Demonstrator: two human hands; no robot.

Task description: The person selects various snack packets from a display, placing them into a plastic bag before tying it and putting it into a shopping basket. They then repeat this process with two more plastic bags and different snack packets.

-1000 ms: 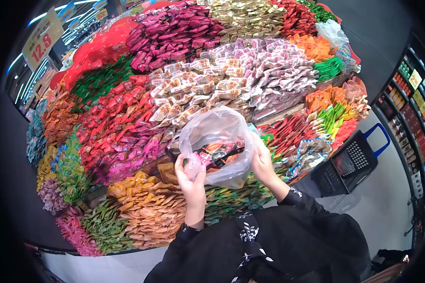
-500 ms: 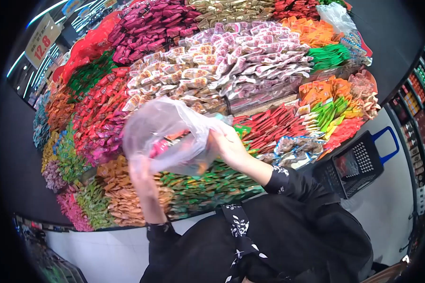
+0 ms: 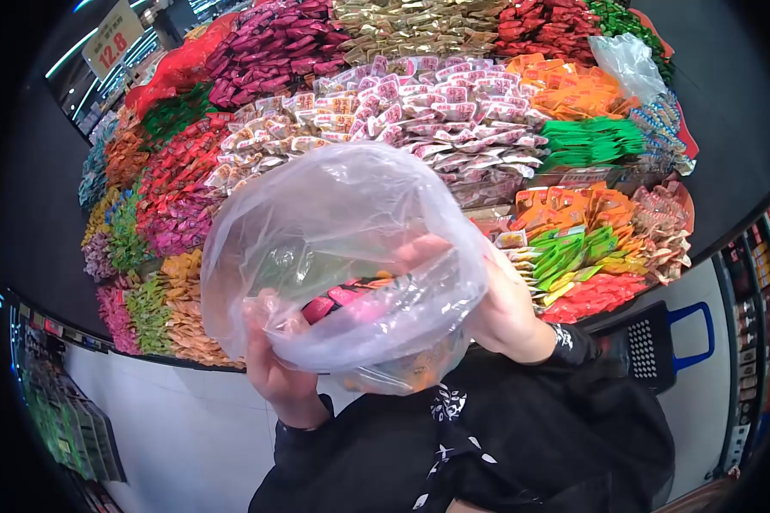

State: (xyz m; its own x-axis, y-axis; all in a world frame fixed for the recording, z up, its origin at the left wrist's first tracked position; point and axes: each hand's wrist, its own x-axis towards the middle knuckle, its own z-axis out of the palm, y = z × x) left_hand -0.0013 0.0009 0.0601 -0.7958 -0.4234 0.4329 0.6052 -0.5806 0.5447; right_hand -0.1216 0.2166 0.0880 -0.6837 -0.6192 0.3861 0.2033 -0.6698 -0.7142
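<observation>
Gripping the mid-view plastic bag (image 3: 334,192) at its eight o'clock, the left hand (image 3: 275,368) pinches film; packets (image 3: 323,307) lie inside; the right hand (image 3: 509,312) holds between three and four o'clock. If either hold slips, packets could spill.

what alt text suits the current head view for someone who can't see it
A left hand and a right hand hold open a translucent bag with packets inside, in front of colourful piles of wrapped goods. A blue-handled basket is at right, a 12.8 sign at upper left.
</observation>
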